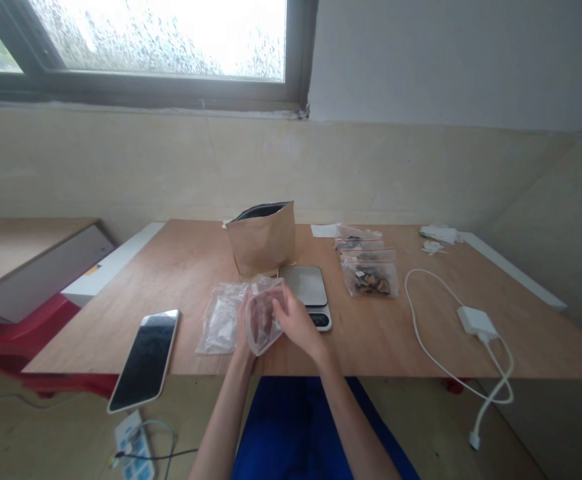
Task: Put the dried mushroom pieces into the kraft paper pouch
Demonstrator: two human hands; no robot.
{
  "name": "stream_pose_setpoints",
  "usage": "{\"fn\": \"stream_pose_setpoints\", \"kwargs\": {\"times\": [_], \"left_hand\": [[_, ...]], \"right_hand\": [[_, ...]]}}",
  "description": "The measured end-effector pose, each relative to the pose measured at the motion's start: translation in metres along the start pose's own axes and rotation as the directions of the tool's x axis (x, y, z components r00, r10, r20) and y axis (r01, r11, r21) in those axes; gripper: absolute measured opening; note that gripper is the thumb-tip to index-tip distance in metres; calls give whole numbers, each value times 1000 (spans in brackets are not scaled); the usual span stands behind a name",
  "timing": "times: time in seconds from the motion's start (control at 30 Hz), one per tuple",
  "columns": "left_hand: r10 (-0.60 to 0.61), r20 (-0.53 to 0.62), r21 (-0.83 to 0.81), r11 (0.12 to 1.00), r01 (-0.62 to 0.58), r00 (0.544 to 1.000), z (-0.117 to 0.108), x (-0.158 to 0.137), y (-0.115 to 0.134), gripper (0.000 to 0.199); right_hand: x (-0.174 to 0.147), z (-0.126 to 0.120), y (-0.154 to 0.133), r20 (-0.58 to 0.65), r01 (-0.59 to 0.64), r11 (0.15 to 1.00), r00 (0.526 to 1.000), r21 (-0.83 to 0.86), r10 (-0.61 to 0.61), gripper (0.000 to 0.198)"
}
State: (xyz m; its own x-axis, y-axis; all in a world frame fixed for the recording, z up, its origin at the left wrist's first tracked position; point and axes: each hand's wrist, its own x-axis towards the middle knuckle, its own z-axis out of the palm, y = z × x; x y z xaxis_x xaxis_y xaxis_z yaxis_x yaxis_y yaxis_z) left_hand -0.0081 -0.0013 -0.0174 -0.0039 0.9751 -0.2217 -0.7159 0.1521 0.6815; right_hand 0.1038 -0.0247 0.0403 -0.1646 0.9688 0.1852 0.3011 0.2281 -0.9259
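Between my two hands, over the near edge of the table, is a clear plastic zip bag (pixel 262 333). My left hand (pixel 243 327) is behind and beside it, its fingers seen only through the plastic, closed on the bag. My right hand (pixel 293 317) grips the bag's right side, thumb at the front. More clear plastic bags (pixel 219 320) lie in a loose pile just left of my hands. Beyond them stands an open brown paper pouch (pixel 263 240). A kitchen scale (pixel 305 285) with a dark display sits to the right of the pouch, partly behind my right hand.
Filled zip bags with dark brown pieces (pixel 371 279) stand in a row on the right. A white charger (pixel 477 323) with its cable hangs partly over the table's front edge. At left a tablet (pixel 145 360) overhangs the edge. A power strip (pixel 135 447) lies on the floor.
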Motion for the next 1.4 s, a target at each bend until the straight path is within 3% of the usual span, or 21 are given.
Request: {"fn": "stream_pose_setpoints", "kwargs": {"times": [0.2, 0.3, 0.4, 0.57, 0.67, 0.77, 0.83, 0.9, 1.03, 1.13, 1.23, 1.3, 1.4], "left_hand": [[-98, -114, -383, 923, 48, 989, 4, 3, 18, 30], [-184, -88, -471, 874, 122, 979, 2, 7, 28, 36], [-207, -109, -539, 834, 117, 972, 5, 8, 38, 38], [-33, -1, -542, 840, 27, 999, 24, 0, 52, 47], [30, 38, -516, 857, -6, 999, 37, -7, 53, 43], [-30, -37, -387, 922, 14, 999, 47, -17, 43, 30], [-32, -85, -140, 990, 20, 996, 51, -26, 32, 20], [-37, -26, 141, 989, 40, 999, 53, -38, 22, 21], [-64, 182, 456, 890, -27, 981, 56, -58, 12, 23], [28, 215, 614, 774, -157, 976, 55, -62, 10, 24], [111, 206, 727, 648, -228, 972, 51, -60, 8, 29], [138, 241, 771, 573, -276, 961, 49, -58, 7, 31], [172, 293, 800, 494, -340, 940, 46, -59, 7, 33]], "right_hand": [[-21, -29, 8, -217, -46, 964, 971, 262, 105, 27], [-28, -45, 6, -260, -88, 942, 949, 325, 178, 28], [-34, -54, 4, -300, -110, 931, 928, 347, 221, 30], [-37, -55, 2, -351, -107, 918, 902, 382, 251, 37], [-38, -52, 0, -411, -71, 916, 878, 395, 245, 39], [-39, -50, -2, -436, -43, 919, 871, 391, 226, 40], [-39, -49, -2, -421, -58, 919, 877, 391, 234, 40], [-39, -47, -1, -397, -80, 918, 884, 388, 245, 40], [-36, -41, 3, -412, -73, 944, 887, 323, 209, 43], [-35, -41, 6, -406, -64, 933, 888, 354, 215, 51], [-34, -43, 8, -273, -154, 853, 906, 498, 323, 69], [-34, -45, 9, -234, -196, 849, 909, 490, 345, 70], [-34, -45, 10, -365, -133, 919, 889, 371, 276, 56]]}}
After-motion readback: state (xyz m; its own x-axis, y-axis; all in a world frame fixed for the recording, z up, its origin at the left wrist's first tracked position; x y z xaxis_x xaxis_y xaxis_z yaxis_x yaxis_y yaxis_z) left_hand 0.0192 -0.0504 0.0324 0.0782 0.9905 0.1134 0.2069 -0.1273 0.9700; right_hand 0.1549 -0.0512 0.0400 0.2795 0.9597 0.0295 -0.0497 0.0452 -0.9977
